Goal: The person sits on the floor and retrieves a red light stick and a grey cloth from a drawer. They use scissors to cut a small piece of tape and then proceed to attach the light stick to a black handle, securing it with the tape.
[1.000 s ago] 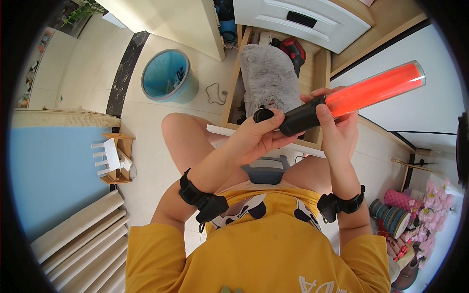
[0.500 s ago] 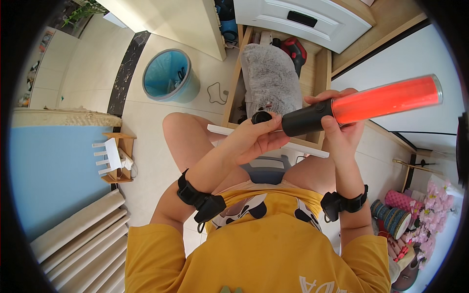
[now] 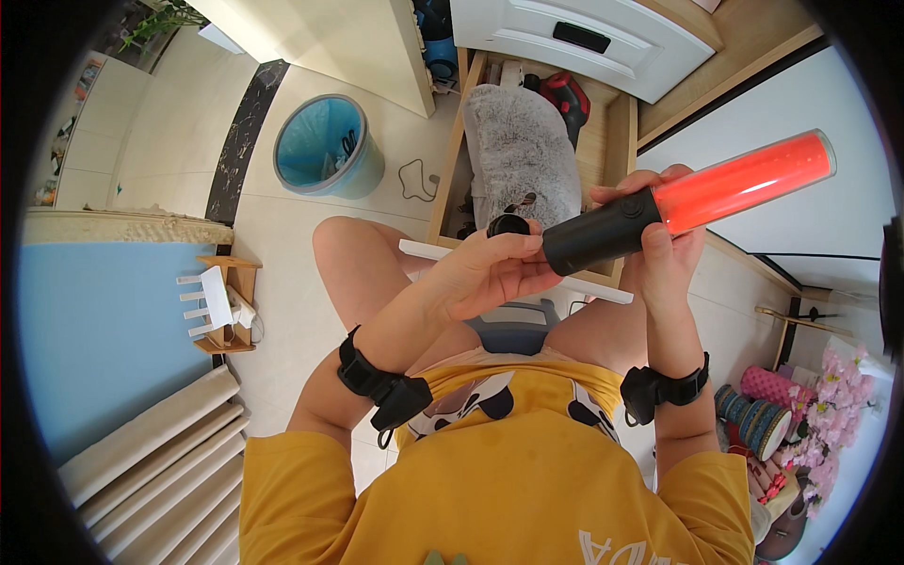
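A traffic baton (image 3: 603, 234) with a black handle and a glossy red-orange tube lies across my right hand (image 3: 664, 247), whose fingers and thumb wrap the handle near the tube. The tube tilts up toward the right. My left hand (image 3: 494, 275) is at the handle's lower end, pinching a small round black cap (image 3: 508, 224) between thumb and fingers. The cap is apart from the handle, just left of its end. Both hands are above the front of an open drawer (image 3: 603, 141), where a grey fluffy cloth (image 3: 523, 141) lies.
A black-and-red tool (image 3: 567, 102) sits at the back of the drawer. On the floor to the left stands a blue bin (image 3: 330, 146), with a thin grey cable (image 3: 414, 179) beside it. A white panel door (image 3: 584, 38) rises behind. Pink flowers (image 3: 833, 414) are at the right.
The baton has tipped slightly, its tube end rising and shifting left. The cap and my left hand have barely moved.
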The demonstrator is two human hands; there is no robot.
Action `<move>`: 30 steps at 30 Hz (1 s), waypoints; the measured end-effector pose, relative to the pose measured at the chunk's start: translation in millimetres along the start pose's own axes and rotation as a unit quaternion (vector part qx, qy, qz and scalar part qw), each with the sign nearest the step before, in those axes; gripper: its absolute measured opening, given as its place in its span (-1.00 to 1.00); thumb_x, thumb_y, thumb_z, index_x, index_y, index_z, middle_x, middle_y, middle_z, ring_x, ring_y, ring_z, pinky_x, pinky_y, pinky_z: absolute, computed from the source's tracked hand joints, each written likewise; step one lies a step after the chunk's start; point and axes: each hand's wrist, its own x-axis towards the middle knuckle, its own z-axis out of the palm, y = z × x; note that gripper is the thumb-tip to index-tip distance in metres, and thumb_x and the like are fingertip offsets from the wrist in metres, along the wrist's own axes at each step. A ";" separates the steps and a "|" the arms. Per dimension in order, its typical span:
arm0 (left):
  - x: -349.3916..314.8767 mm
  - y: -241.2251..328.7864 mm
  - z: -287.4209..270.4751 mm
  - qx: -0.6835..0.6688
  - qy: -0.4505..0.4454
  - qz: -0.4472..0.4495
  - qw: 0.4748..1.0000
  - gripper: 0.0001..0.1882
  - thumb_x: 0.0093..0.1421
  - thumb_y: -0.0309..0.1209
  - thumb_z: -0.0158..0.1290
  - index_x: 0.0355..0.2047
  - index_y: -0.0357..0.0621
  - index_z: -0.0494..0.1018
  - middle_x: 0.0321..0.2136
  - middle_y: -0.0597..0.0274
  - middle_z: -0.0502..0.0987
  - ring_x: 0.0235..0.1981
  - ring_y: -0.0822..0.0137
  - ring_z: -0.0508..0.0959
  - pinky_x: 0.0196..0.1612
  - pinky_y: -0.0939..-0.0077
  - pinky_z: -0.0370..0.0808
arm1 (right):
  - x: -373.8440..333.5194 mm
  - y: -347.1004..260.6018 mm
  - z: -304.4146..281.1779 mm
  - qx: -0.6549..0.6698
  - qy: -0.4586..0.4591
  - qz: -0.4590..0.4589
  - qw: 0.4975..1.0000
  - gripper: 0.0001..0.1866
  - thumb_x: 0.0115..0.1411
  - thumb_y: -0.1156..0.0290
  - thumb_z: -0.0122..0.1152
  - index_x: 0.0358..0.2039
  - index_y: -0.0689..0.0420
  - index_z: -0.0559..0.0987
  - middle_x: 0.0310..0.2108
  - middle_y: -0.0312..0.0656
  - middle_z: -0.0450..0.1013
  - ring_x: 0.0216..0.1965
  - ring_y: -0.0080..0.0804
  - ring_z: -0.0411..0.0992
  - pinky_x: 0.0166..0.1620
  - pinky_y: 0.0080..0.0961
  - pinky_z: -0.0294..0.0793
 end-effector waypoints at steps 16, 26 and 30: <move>-14.9 -12.8 2.5 0.075 -0.039 0.068 0.994 -0.74 0.04 -0.50 0.02 -0.24 -0.20 0.24 -0.26 0.16 0.38 -0.25 0.32 0.47 -0.11 0.39 0.45 | -6.5 -22.0 16.6 -0.006 -0.068 -0.008 0.998 -0.49 -0.03 0.38 0.18 -0.15 0.13 0.10 -0.26 -0.02 0.32 -0.21 -0.13 0.40 -0.16 -0.29 0.42; -36.8 -11.3 15.6 0.032 -0.043 0.107 0.993 -0.86 -0.02 -0.59 0.01 -0.43 -0.22 0.29 -0.39 0.16 0.40 -0.31 0.32 0.46 -0.14 0.38 0.46 | -1.9 -48.1 35.8 -0.026 0.055 -0.010 0.998 -0.68 0.10 0.35 0.02 -0.19 0.17 0.19 -0.30 -0.06 0.33 -0.24 -0.14 0.40 -0.21 -0.31 0.46; -39.7 -7.5 7.8 0.058 -0.007 0.140 0.988 -0.85 -0.04 -0.62 0.02 -0.45 -0.23 0.29 -0.40 0.20 0.37 -0.34 0.34 0.45 -0.16 0.44 0.48 | 1.5 -39.6 30.8 0.014 0.160 0.041 0.986 -0.73 0.13 0.32 0.00 -0.25 0.20 0.24 -0.33 -0.10 0.34 -0.23 -0.17 0.41 -0.23 -0.39 0.47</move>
